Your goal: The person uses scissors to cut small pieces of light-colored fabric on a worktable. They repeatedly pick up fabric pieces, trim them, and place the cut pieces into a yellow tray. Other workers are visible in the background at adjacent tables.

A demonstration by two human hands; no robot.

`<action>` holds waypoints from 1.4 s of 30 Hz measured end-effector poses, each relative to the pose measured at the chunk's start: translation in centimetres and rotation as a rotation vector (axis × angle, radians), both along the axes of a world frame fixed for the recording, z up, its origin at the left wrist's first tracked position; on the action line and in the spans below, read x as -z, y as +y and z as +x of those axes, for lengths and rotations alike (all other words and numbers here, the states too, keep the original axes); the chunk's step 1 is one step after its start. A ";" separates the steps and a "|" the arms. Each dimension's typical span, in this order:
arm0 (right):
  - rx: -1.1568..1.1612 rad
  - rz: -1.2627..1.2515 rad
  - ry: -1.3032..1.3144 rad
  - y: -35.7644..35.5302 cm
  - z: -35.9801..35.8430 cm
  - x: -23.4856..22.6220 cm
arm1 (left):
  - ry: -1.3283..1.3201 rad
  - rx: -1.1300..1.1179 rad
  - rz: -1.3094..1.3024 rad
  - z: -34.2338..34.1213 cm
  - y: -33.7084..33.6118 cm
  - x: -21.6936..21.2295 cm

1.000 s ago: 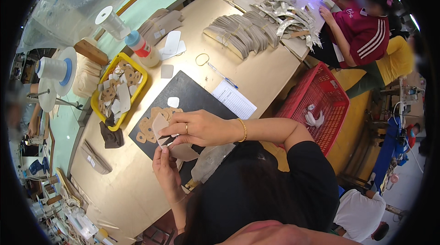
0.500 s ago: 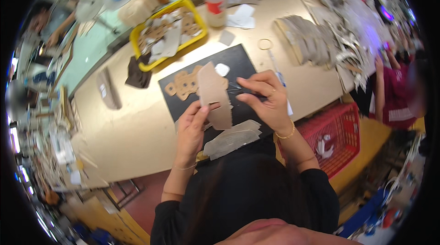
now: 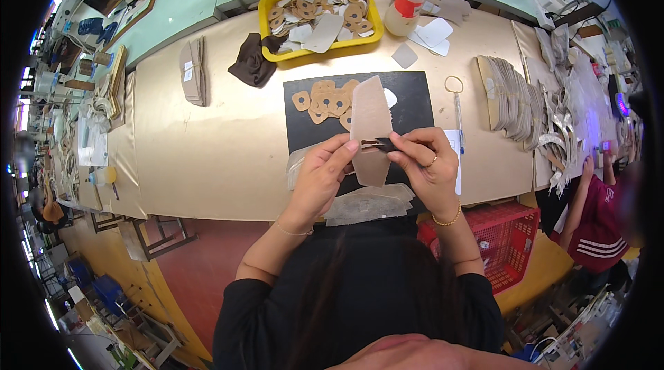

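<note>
My left hand (image 3: 324, 173) grips a long beige panel (image 3: 372, 104) by its left edge, thumb on top. The panel looks like leather or fabric and has a narrow slit across its lower part. In my right hand (image 3: 430, 162) a small black two-pronged tool (image 3: 384, 144), perhaps tweezers or snips, is pinched with its tips at the slit. Beneath lies a black mat (image 3: 415, 97). Tan rounded pieces with dark centres (image 3: 325, 102) rest on it, partly covered by the panel. Thin greyish panels (image 3: 370, 205) are stacked close to my body.
A yellow basket (image 3: 321, 54) of tan and white pieces stands at the back, beside a blue-capped bottle (image 3: 407, 7) and a dark brown cloth (image 3: 252, 62). Bundled panels (image 3: 508, 97) lie right, another bundle (image 3: 195, 72) left. Below the table's right edge is a red crate (image 3: 505, 238).
My right hand has brought the black tool from beside the panel to its slit. The head view has shifted and levelled, so the table appears straighter.
</note>
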State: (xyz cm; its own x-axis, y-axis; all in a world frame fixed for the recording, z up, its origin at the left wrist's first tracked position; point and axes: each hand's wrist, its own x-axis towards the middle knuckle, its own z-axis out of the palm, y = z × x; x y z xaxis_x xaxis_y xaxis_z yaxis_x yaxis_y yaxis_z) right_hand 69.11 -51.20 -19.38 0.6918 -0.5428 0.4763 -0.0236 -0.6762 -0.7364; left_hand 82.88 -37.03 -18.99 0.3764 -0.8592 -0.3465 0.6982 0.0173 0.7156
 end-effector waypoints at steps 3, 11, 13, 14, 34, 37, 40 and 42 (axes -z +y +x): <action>-0.007 -0.030 -0.007 -0.1 0.2 -0.1 | 0.116 0.014 0.002 -0.1 0.0 0.2; -0.020 -0.136 0.050 -0.3 0.3 -0.5 | 0.220 0.000 -0.026 0.0 0.1 0.3; -0.020 -0.146 0.046 -0.4 0.4 -0.6 | 0.218 -0.002 -0.034 0.1 0.0 0.1; -0.021 -0.145 0.039 -0.4 0.4 -0.6 | 0.213 -0.003 -0.034 0.1 0.0 0.1; -0.067 -0.186 0.042 -1.1 0.0 -1.5 | 0.267 0.061 -0.035 0.4 0.0 -0.4; -0.074 -0.174 0.047 -1.1 -0.1 -1.7 | 0.209 0.097 -0.022 0.4 0.1 -0.3; -0.082 -0.181 0.058 -1.1 0.0 -1.9 | 0.193 0.092 -0.001 0.3 0.2 -0.4; -0.084 -0.182 0.065 -1.0 0.1 -1.9 | 0.188 0.088 -0.004 0.3 0.2 -0.5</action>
State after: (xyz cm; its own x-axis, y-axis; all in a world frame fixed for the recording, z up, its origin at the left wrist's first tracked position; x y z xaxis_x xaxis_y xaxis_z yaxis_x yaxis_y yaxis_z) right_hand 69.18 -52.20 -17.49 0.7632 -0.3914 0.5142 -0.0049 -0.7992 -0.6010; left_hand 83.16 -36.86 -18.49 0.2287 -0.8874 -0.4004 0.8185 -0.0474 0.5726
